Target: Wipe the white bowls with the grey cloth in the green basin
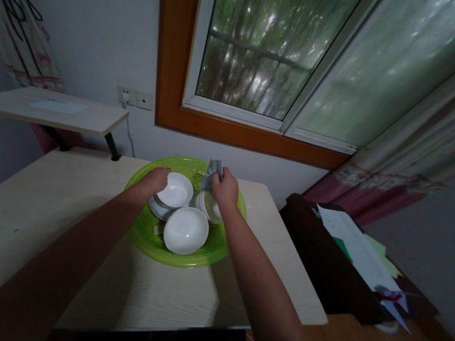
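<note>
A green plastic basin stands on the table with several white bowls inside. My left hand grips the rim of a white bowl at the basin's left side, above other dishware. In my right hand a grey cloth is pinched, held over the basin's far right part. Below that hand another white bowl lies tilted, partly hidden by it. Nearest to me in the basin sits a round white bowl, touched by neither hand. A small tan piece lies beside it.
The pale wooden table carries a raised shelf with a paper on it at the left. Behind are a wall socket with a cable and a window. Right of the table, papers lie on a dark brown piece of furniture.
</note>
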The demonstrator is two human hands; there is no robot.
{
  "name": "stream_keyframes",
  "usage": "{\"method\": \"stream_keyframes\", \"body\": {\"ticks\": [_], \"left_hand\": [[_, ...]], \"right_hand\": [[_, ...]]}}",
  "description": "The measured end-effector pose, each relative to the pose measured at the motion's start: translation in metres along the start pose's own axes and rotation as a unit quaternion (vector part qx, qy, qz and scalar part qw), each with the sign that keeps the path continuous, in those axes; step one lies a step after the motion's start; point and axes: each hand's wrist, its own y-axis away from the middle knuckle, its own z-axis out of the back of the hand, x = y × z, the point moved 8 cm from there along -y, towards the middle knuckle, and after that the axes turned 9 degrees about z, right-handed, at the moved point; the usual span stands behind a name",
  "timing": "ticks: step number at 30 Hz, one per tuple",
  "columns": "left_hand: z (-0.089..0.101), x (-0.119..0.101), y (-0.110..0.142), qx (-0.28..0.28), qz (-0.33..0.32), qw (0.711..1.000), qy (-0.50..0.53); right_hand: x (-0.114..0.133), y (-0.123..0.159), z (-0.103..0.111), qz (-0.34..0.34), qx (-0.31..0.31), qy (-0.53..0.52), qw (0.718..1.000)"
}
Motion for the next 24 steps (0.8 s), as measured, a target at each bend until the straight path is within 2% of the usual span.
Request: {"method": "stream_keyframes", "body": {"ticks": [9,14,18,20,22,24], "left_hand": [[-0.016,-0.012,0.012,0.066,-0.038,0.969,-0.235],[-0.009,-0.03,0.018,0.026,-0.072,0.97,-0.229],[0.001,-0.062,0.024,0.014,-0.142,0.965,-0.221],[0.001,-0.076,0.031,0.047,-0.165,0.965,-0.199],[-0.005,-0.085,0.045,0.118,-0.175,0.965,-0.153],[-0.009,-0.091,0.062,0.166,-0.181,0.96,-0.131]], "right_hand": [[-0.001,0.0,-0.002,-0.011,0.014,0.001,1.0],[0.0,0.001,-0.005,-0.01,0.02,0.003,1.0],[0.002,0.002,-0.006,-0.007,0.026,0.011,1.0],[0.005,0.003,-0.006,0.004,0.026,0.014,1.0],[0.01,0.003,-0.005,0.017,0.026,0.016,0.999],[0.016,0.004,-0.005,0.029,0.027,0.017,0.999]]}}
